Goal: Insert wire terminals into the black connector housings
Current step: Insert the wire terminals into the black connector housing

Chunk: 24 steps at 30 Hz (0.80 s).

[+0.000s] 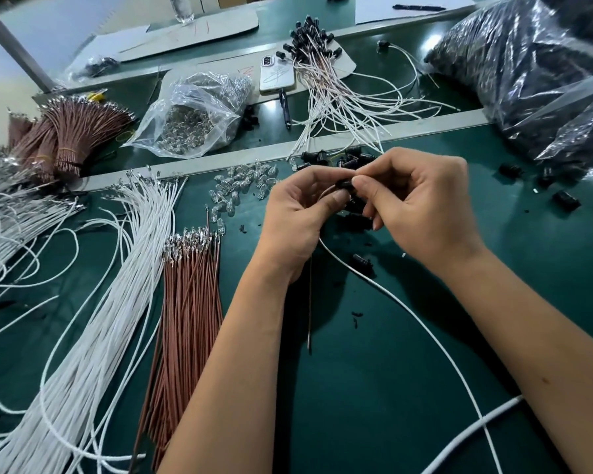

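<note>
Nearest us a white wire [421, 323] and a brown wire [310, 302] trail down from our hands – our left hand [297, 213] and right hand [421, 203] meet over the green mat [374, 388], both pinching one black housing [345, 185]. We judge we are mid-insertion; next the terminal wants a straight push home – beyond lie loose housings [336, 158] and the finished assemblies [322, 63]
</note>
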{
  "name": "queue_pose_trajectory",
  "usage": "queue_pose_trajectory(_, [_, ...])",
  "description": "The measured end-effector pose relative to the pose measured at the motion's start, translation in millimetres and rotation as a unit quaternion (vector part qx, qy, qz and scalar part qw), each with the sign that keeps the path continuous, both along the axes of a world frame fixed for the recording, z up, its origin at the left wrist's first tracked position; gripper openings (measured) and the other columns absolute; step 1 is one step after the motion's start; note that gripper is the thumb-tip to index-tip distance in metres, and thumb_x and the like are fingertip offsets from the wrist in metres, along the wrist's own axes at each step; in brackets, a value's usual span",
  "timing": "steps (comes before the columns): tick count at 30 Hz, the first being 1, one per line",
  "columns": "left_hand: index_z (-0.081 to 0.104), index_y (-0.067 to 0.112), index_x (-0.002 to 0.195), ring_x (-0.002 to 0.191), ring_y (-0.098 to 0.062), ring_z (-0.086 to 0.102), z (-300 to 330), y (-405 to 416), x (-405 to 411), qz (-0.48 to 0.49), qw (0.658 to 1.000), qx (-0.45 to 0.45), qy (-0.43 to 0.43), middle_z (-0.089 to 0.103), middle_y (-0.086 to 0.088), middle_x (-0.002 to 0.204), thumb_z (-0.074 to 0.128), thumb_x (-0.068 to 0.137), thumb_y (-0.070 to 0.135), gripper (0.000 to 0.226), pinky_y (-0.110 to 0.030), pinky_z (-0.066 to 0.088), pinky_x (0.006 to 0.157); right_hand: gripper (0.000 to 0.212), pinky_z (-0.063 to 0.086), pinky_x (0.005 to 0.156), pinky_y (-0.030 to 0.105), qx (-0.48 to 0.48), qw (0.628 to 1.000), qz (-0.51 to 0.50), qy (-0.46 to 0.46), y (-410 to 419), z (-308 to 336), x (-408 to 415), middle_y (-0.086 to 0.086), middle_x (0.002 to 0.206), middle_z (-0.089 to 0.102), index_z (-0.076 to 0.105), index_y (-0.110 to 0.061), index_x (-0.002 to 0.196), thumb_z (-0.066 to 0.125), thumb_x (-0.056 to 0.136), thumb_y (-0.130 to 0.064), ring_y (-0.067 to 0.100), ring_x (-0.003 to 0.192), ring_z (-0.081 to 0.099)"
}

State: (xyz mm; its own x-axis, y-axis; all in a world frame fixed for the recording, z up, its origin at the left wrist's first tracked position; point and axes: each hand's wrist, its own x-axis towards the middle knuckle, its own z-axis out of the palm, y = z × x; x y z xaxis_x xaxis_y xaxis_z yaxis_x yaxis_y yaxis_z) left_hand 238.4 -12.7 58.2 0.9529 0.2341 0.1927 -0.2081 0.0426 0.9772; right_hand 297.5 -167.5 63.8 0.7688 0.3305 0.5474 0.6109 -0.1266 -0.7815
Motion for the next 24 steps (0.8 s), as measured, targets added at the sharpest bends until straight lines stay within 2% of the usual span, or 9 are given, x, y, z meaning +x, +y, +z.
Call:
queue_pose_trajectory(4, [0.072,0.0,0.106,0.083,-0.015,0.07,-4,0,1,0.012,1.0,-0.005,0.01,0.075,-0.01,0.09,0.064,0.088,-0.015,0.025,-0.025,0.055,0.081,0.004,0.055,0.046,0.033,0.002,0.999,0.034,0.03,-4,-2,4,0.004,0.062,0.07,0.075,-0.005,0.09,0.077,0.093,-0.007,0.022,0.048,0.067])
queue_pose_trajectory(8, [0.072,-0.002,0.106,0.083,-0.016,0.071,-5,1,1,0.017,1.0,0.005,0.011,0.076,-0.012,0.09,0.067,0.086,-0.015,0.024,-0.025,0.056,0.08,0.004,0.053,0.047,0.028,0.006,0.997,0.059,0.052,-6,-3,7,0.003,0.063,0.07,0.074,-0.005,0.089,0.076,0.092,-0.005,0.022,0.05,0.068])
queue_pose_trajectory(10, [0.073,0.0,0.106,0.084,-0.016,0.072,-4,1,1,0.02,1.0,0.012,0.011,0.077,-0.011,0.092,0.069,0.085,-0.013,0.024,-0.027,0.056,0.082,0.004,0.052,0.046,0.028,0.011,0.996,0.058,0.065,-5,-3,7,0.003,0.064,0.07,0.073,-0.003,0.089,0.075,0.093,-0.004,0.022,0.05,0.068])
queue_pose_trajectory(14, [0.072,-0.001,0.108,0.091,-0.026,0.07,-2,-2,1,0.012,1.0,-0.025,0.002,0.075,-0.019,0.1,0.069,0.087,-0.009,0.022,-0.045,0.055,0.093,0.009,0.049,0.049,0.027,0.049,0.996,0.035,0.063,-2,-2,4,0.003,0.069,0.069,0.07,-0.004,0.092,0.07,0.098,-0.011,0.019,0.052,0.064])
queue_pose_trajectory(16, [0.072,0.002,0.106,0.095,-0.025,0.068,1,-3,1,0.015,0.999,-0.051,-0.014,0.075,-0.017,0.1,0.068,0.087,-0.01,0.022,-0.04,0.054,0.096,0.013,0.047,0.051,0.025,0.075,0.996,0.016,0.037,0,2,1,0.004,0.073,0.068,0.065,-0.008,0.095,0.064,0.104,-0.018,0.018,0.054,0.061])
queue_pose_trajectory(19, [0.079,0.014,0.094,0.091,-0.013,0.067,6,-2,-2,0.002,0.99,-0.132,-0.04,0.075,-0.003,0.094,0.069,0.083,-0.008,0.027,-0.028,0.054,0.089,0.009,0.045,0.043,0.028,0.131,0.987,0.025,0.085,0,8,-1,0.01,0.081,0.07,0.056,-0.008,0.102,0.052,0.108,-0.013,0.02,0.058,0.062])
queue_pose_trajectory(21, [0.081,0.014,0.087,0.084,-0.006,0.069,8,-2,-3,-0.009,0.98,-0.194,-0.053,0.076,0.002,0.09,0.069,0.079,-0.007,0.026,-0.02,0.054,0.08,0.018,0.041,0.045,0.03,0.117,0.987,0.017,0.104,1,9,-3,0.004,0.076,0.065,0.058,-0.012,0.098,0.043,0.104,-0.004,0.016,0.056,0.053])
queue_pose_trajectory(24, [0.081,0.013,0.087,0.083,-0.007,0.069,10,-3,-2,-0.022,0.973,-0.222,-0.062,0.077,0.001,0.091,0.066,0.076,-0.006,0.027,-0.019,0.054,0.078,0.033,0.036,0.056,0.036,0.077,0.996,0.011,0.053,1,10,-8,-0.011,0.075,0.054,0.07,-0.011,0.095,0.039,0.095,0.0,0.014,0.059,0.042])
